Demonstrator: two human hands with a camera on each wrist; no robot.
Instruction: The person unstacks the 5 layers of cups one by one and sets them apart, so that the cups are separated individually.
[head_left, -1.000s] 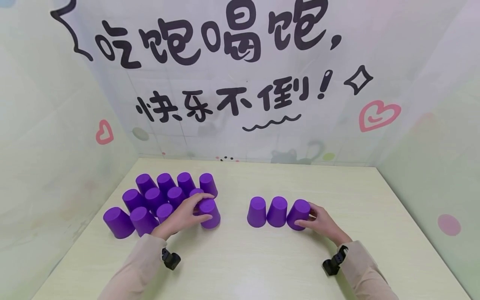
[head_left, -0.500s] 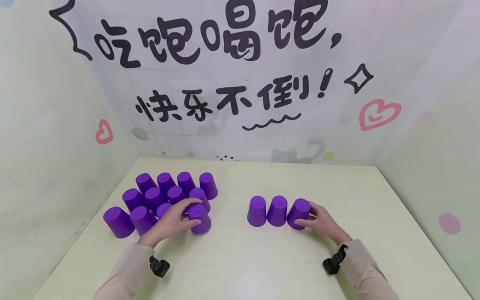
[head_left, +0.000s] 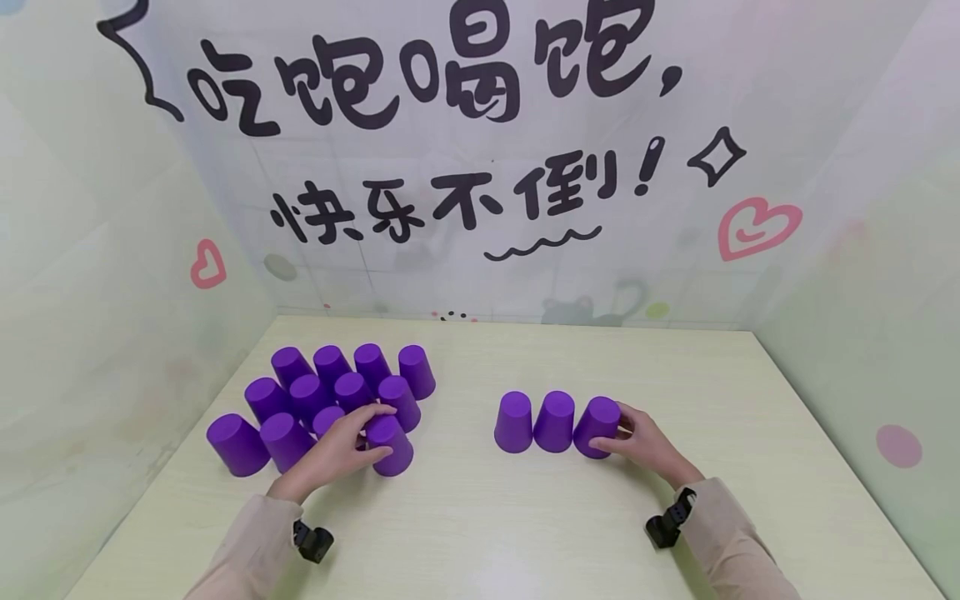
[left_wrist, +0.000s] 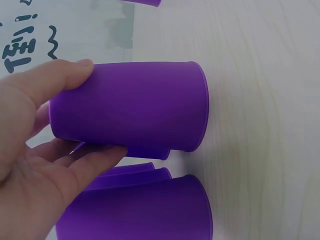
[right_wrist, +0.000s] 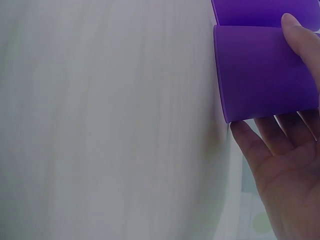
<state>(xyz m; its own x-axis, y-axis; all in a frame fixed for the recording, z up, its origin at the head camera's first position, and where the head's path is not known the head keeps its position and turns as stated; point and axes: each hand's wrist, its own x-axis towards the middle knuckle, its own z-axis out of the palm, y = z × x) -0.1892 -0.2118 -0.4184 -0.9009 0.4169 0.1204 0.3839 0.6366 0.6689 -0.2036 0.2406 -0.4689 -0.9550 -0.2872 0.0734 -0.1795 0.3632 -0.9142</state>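
My left hand (head_left: 341,446) holds an upside-down purple cup (head_left: 392,454) at the front right of a group of purple cups. In the left wrist view, the thumb lies on one side of that cup (left_wrist: 140,105) and the fingers on the other. Whether its rim touches the table is hard to tell. To the right stands a row of three upside-down purple cups. The right hand (head_left: 642,442) grips the row's rightmost cup (head_left: 597,425), its thumb and fingers on opposite sides. Right beside it is the middle cup (head_left: 555,423), then the left one (head_left: 514,423).
Several upside-down purple cups (head_left: 234,446) stand in rows on the left of the pale wooden table (head_left: 480,525). A printed backdrop (head_left: 450,283) rises behind the table, with panels at both sides. Each wrist wears a small black camera (head_left: 313,542).
The left hand has moved left and nearer to me with its cup, leaving a cup behind it more visible. The right hand and the row of three stay where they were.
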